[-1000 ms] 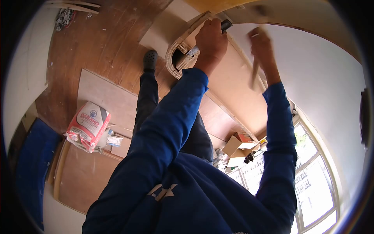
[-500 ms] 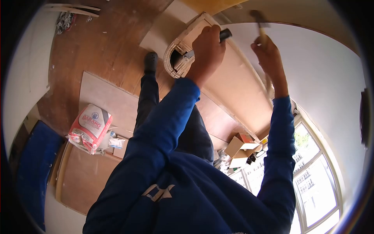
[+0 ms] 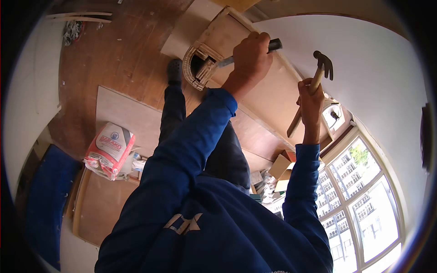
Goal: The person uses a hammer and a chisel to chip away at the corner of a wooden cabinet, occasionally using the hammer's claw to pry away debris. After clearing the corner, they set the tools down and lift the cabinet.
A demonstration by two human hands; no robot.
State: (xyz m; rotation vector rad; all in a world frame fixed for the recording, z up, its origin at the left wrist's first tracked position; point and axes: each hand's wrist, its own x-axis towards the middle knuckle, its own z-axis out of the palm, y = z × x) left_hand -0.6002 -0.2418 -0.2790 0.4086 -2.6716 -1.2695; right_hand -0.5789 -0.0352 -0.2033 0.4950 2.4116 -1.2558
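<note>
My left hand [image 3: 252, 57] is closed round a chisel [image 3: 226, 61]. Its dark handle end sticks out past my fist, and the flat metal blade points left at the rounded end of a long wooden frame [image 3: 268, 86]. The blade tip reaches the rough, layered wood [image 3: 208, 71] beside the dark opening there. Off to the right, my right hand [image 3: 312, 107] grips a claw hammer [image 3: 323, 63] by its wooden handle. The hammer head is up, apart from the chisel, and the handle's lower end shows below my fist.
A red and white bag [image 3: 110, 148] stands on the left near a framed wooden panel [image 3: 102, 204]. A blue sheet-like item [image 3: 48, 200] is at far left. An open cardboard box [image 3: 280, 168] sits below the wooden frame, with a window [image 3: 364, 200] at right. My shoe [image 3: 174, 71] rests by the rounded end.
The hammer and my right hand have come down and nearer to me, and the hammer head now shows sharply. My left hand keeps the chisel at the rounded end; the whole view has shifted slightly.
</note>
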